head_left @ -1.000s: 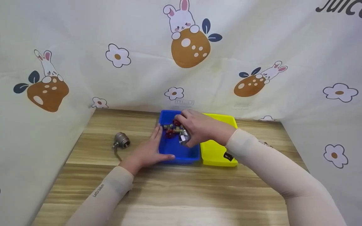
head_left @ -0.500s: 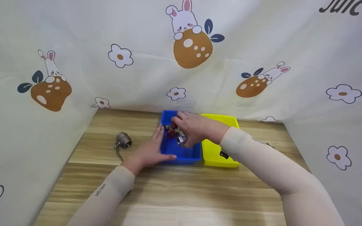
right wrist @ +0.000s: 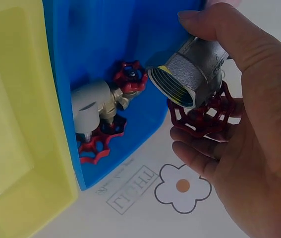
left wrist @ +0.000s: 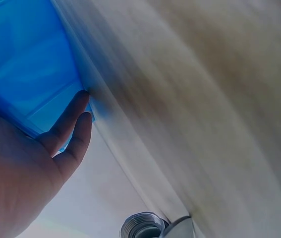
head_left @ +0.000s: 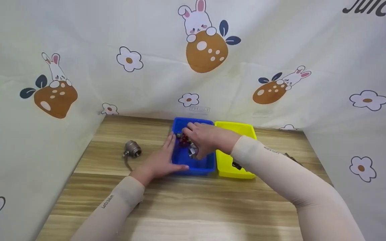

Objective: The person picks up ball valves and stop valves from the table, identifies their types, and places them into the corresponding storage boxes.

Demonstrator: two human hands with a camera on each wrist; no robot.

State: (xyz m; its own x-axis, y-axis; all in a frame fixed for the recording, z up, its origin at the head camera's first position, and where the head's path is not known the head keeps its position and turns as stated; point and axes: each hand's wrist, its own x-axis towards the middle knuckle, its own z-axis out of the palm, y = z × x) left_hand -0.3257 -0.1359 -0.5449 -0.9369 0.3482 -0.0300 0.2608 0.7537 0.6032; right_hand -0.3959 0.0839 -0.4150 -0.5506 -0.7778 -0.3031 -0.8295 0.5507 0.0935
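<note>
My right hand [head_left: 206,137] is over the blue bin [head_left: 198,165] and grips a silver gate valve [right wrist: 195,72] with a red handwheel. In the right wrist view, its threaded mouth faces the bin, the thumb lies on the body and fingers curl beneath the wheel. Several valves with red wheels [right wrist: 100,109] lie inside the bin. My left hand [head_left: 156,164] rests against the bin's left side, fingers extended along the wall and thumb across the front rim. Left of it, a dull metal ball valve [head_left: 132,148] with a lever lies on the table.
A yellow bin [head_left: 224,169] stands directly right of the blue one, partly hidden by my right forearm. Behind that forearm, a dark thin object [head_left: 292,158] shows on the wooden table [head_left: 193,207]. A printed curtain [head_left: 152,87] encloses the back and sides.
My right hand has shifted slightly left and lower into the blue bin, still holding the gate valve. The left hand stays against the bin's side.
</note>
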